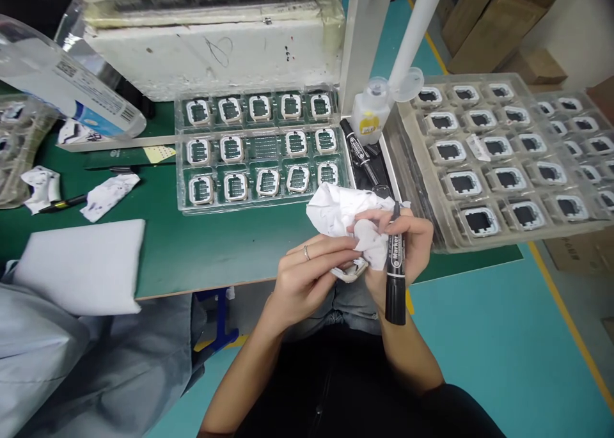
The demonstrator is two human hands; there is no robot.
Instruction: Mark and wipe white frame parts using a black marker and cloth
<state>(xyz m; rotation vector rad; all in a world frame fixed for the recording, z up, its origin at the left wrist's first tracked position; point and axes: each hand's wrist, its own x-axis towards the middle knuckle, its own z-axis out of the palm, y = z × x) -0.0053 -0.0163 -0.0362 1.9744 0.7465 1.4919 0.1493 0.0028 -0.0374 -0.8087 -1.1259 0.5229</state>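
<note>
My left hand point(309, 275) is closed on a small white framed part point(352, 272), pinching it at its lower edge. My right hand point(407, 243) holds a crumpled white tissue point(340, 214) pressed against that part, and a black marker point(396, 278) hangs down between its fingers. Both hands hover just off the front edge of the green table point(215, 246). A clear tray point(261, 147) of similar white framed parts lies right behind the hands.
A second clear tray point(503, 156) of dark-centred parts sits at the right. A small white bottle point(370, 112) and another black marker point(359, 153) stand between the trays. Crumpled tissues point(109, 195), a white foam pad point(79, 265) and another person's grey sleeve point(43, 355) are at the left.
</note>
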